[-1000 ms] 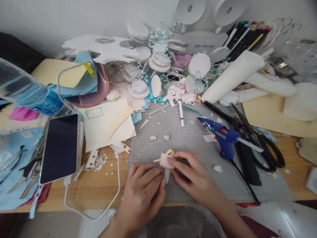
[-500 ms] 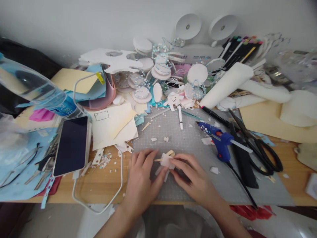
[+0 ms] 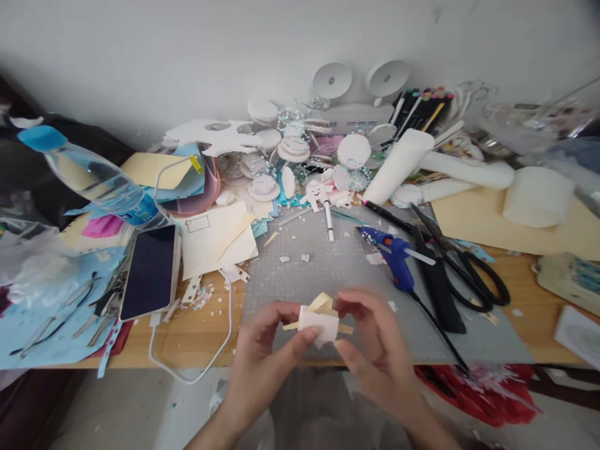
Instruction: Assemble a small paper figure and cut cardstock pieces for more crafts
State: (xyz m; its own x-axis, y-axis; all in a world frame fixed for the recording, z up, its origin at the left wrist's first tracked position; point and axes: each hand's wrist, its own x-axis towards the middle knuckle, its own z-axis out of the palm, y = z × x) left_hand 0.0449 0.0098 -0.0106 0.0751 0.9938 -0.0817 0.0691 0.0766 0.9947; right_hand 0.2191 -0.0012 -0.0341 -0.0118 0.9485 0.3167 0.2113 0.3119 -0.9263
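A small white paper piece point(image 3: 319, 323) with cream paper strips sticking out at its top and both sides is raised near the mat's front edge. My left hand point(image 3: 274, 350) pinches it, thumb across its front and fingers behind. Around its right end curves my right hand point(image 3: 377, 350), thumb and fingers apart; the thumb tip is close to the paper, and contact is unclear. Beyond the hands, small white scraps point(image 3: 305, 257) lie on the grey cutting mat point(image 3: 323, 275). A smiling paper figure point(image 3: 319, 192) and a white marker point(image 3: 329, 222) are farther back.
A blue glue gun point(image 3: 398, 259) and black scissors point(image 3: 462, 269) lie on the right. Left are a phone point(image 3: 150, 272), a white cable point(image 3: 197, 379) and a tilted water bottle point(image 3: 103, 181). White foam rolls point(image 3: 400, 164) and paper discs point(image 3: 354, 151) crowd the back.
Both hands have lifted the paper piece, turning its white face toward me. My right fingers have moved off it and spread. The camera view has shifted.
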